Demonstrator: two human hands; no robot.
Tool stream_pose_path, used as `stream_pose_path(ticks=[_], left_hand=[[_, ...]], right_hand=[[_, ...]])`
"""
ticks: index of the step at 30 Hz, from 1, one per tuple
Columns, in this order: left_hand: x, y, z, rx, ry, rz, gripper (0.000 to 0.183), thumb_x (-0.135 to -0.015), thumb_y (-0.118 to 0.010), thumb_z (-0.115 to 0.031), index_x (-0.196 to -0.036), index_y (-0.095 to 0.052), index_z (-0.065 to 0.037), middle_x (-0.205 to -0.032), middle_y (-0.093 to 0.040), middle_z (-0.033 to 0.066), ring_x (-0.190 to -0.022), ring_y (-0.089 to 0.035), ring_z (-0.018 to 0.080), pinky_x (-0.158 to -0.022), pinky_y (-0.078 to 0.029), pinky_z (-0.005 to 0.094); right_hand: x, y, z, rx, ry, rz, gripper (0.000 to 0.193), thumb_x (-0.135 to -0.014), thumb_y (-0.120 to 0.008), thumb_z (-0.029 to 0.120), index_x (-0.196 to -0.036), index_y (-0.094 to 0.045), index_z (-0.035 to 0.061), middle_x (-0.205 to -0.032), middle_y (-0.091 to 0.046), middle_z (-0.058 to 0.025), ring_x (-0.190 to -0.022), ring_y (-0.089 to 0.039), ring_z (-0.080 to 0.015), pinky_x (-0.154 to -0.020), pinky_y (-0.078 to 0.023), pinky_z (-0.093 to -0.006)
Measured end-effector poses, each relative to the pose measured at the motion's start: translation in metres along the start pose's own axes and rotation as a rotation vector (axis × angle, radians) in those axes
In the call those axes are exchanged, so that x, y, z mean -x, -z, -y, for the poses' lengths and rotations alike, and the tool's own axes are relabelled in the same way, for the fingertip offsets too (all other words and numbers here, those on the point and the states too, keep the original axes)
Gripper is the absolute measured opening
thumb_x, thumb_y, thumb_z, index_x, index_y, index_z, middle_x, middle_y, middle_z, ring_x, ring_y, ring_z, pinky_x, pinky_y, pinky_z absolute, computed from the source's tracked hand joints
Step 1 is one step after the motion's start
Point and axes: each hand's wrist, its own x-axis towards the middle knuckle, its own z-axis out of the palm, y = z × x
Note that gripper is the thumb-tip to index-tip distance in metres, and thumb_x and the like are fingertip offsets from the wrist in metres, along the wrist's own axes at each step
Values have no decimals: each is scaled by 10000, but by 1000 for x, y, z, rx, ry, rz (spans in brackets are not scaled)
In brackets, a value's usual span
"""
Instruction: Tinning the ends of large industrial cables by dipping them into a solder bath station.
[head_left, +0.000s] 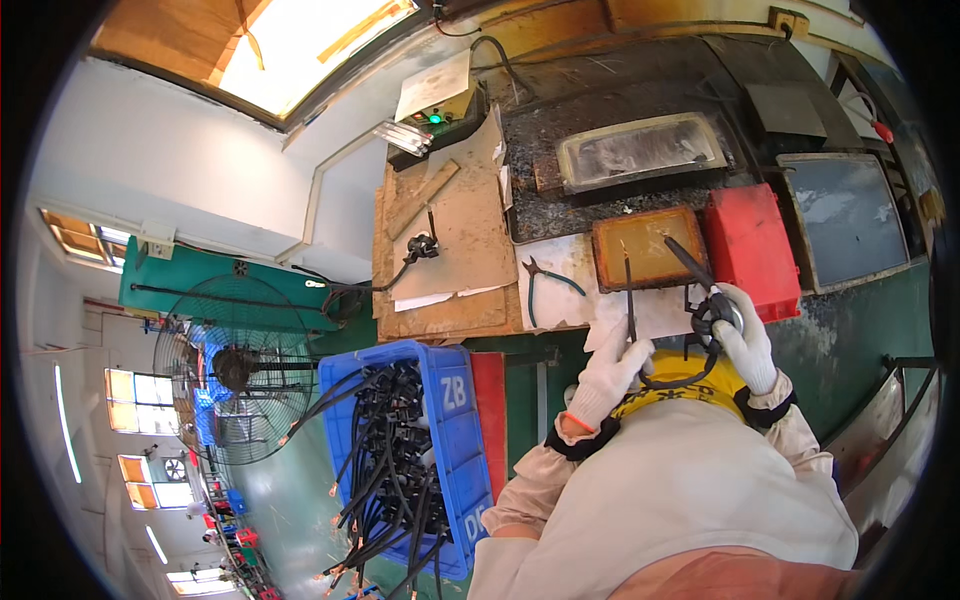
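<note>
In a white glove, my left hand (pixel 608 380) is closed on one length of a black cable (pixel 630 300), whose bare copper tip points away from me. My right hand (pixel 746 338), gloved too, grips the dark moulded fitting (pixel 708 312) on the same cable. A second, thicker end (pixel 688 258) slants up from that fitting. Both ends reach over a shallow rusty-rimmed tray (pixel 612 284) of amber-brown material; whether they touch it I cannot tell. Blue-green handled cutting pliers (pixel 552 276) lie on white paper left of the tray.
A red bin (pixel 752 245) stands right of the tray, a metal-framed pan (pixel 640 152) behind it. Another cable with a black fitting (pixel 422 246) lies on cardboard. At lower left, a blue crate (pixel 462 440) holds several black cables, near a large fan (pixel 235 370).
</note>
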Motion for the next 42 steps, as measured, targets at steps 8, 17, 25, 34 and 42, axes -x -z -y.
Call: stream_pose_path(ticks=[8, 17, 25, 34, 42], left_hand=[[-9, -3, 11, -48, 29, 52, 393, -884, -528, -239, -1233, -444, -80, -676, -542, 32, -527, -473, 72, -472, -393, 221], [-19, -1, 23, -76, 0, 65, 383, -882, -538, -285, -1160, -467, -31, -711, -531, 50, -558, -491, 105, -505, -421, 254], [-23, -1, 20, -93, 19, 62, 297, -886, -513, -276, -1059, -484, -35, -701, -529, 45, -568, -491, 94, -505, -416, 233], [-27, 0, 21, -81, 23, 65, 265, -882, -510, -271, -1003, -482, -38, -683, -518, 38, -550, -472, 88, -489, -403, 232], [-29, 0, 28, -76, 18, 74, 310, -880, -534, -307, -995, -477, -25, -661, -473, 38, -544, -451, 103, -489, -399, 257]], right_hand=[[-6, 3, -17, -63, -63, 0, 448, -839, -493, 101, -1268, -400, 10, -1027, -569, -82, -941, -535, -140, -843, -438, -271], [-6, 4, -21, 37, -137, -33, 427, -843, -488, 87, -1256, -415, 7, -1030, -579, -94, -952, -547, -152, -857, -437, -278], [-8, 8, -30, 143, -125, -52, 420, -852, -507, 123, -1252, -428, 21, -1023, -591, -101, -953, -558, -161, -857, -440, -285], [-10, 4, -20, 75, -137, -34, 404, -866, -485, 100, -1252, -413, 4, -1018, -586, -94, -932, -555, -146, -836, -449, -276], [-8, 4, -21, 115, -153, -41, 409, -862, -494, 106, -1252, -417, 9, -1011, -591, -100, -922, -564, -150, -822, -461, -281]])
